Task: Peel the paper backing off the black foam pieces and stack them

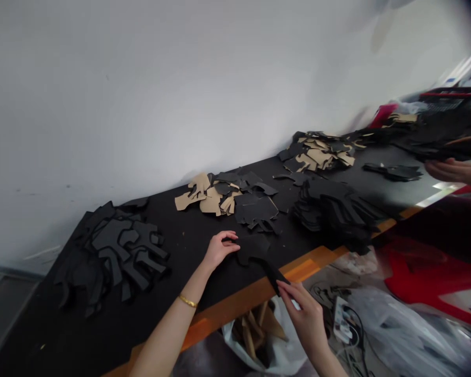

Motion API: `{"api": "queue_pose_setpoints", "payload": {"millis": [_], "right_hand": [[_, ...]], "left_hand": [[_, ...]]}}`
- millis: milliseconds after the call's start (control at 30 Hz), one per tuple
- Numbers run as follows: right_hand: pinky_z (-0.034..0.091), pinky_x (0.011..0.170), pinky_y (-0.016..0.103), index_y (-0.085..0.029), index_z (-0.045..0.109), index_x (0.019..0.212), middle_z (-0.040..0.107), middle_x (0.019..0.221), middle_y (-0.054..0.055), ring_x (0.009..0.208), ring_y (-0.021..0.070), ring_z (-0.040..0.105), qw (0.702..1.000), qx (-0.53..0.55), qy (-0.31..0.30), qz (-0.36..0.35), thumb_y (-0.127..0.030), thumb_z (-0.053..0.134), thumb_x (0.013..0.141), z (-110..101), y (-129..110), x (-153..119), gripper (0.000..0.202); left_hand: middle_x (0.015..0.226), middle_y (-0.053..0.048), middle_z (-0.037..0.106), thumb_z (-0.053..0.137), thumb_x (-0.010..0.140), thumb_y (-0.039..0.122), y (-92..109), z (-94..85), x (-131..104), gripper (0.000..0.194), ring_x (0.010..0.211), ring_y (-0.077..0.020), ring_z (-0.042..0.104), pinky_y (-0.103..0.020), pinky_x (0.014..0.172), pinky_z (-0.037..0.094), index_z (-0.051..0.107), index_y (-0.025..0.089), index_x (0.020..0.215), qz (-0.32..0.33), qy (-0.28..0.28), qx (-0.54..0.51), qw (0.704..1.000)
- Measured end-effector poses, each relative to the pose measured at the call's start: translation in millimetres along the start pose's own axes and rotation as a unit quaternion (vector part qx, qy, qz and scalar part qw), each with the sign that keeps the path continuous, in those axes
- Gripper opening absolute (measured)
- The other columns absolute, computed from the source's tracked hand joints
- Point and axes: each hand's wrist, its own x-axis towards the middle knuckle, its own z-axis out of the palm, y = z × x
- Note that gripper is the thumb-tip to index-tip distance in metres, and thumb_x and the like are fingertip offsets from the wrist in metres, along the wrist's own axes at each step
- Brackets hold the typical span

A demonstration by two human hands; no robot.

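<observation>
Low over the front of the black table is a thin black die-cut piece [255,248] with curved cut-outs, hard to tell from the dark tabletop. My right hand [304,309] pinches its narrow arm at the table's edge. At its other side, my left hand [220,248], with a gold bangle at the wrist, has fingers and thumb closed on the edge. Just behind lies a heap of black and tan cut pieces [220,199]. Left of my hands is a loose pile of similar black pieces [121,243]; another black stack [329,204] sits to the right.
Farther right along the black table [184,272] is another black-and-tan heap [317,152]. Another person's hands [455,167] hold dark pieces at far right. Orange tape [215,317] lines the front edge. Below are a bag of tan scraps [255,335], a power strip [342,319] and cables.
</observation>
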Motion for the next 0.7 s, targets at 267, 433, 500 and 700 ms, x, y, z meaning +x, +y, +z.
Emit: {"api": "queue_pose_setpoints", "payload": {"millis": [267,433,500,700], "right_hand": [[0.053,0.076,0.033,-0.025,0.072,0.099,0.069,0.09,0.005,0.083,0.0212,0.066,1.0,0.007,-0.005,0.008,-0.03,0.057,0.086,1,2,0,0.02],[0.053,0.076,0.032,-0.024,0.072,0.097,0.07,0.089,0.006,0.083,0.0216,0.066,1.0,0.012,-0.008,0.019,-0.032,0.056,0.086,-1,-2,3,0.021],[0.053,0.076,0.032,-0.024,0.072,0.098,0.071,0.09,0.006,0.083,0.0214,0.066,0.999,0.02,-0.019,0.033,-0.033,0.056,0.086,-2,-3,4,0.022],[0.055,0.062,0.029,-0.019,0.068,0.112,0.073,0.086,0.008,0.066,0.0185,0.064,0.991,0.048,-0.016,0.127,-0.045,0.057,0.084,1,4,5,0.04]], "left_hand": [[0.12,-0.014,0.06,0.082,0.055,0.015,-5,0.0,1,0.03,0.072,-0.0142,0.068,-0.031,0.077,0.054,0.066,0.012,0.08,0.0,0.004,0.001,1.0],[0.119,-0.015,0.06,0.081,0.056,0.014,-6,0.4,2,0.028,0.071,-0.0148,0.068,-0.032,0.077,0.054,0.067,0.012,0.08,0.009,0.006,0.008,1.0],[0.119,-0.015,0.06,0.08,0.057,0.014,-6,0.5,2,0.028,0.072,-0.015,0.068,-0.031,0.076,0.054,0.067,0.012,0.081,0.013,0.004,0.019,1.0],[0.116,-0.014,0.061,0.079,0.057,0.017,-11,-0.3,5,0.029,0.072,-0.015,0.068,-0.033,0.076,0.055,0.067,0.013,0.083,0.016,0.002,0.038,0.999]]}}
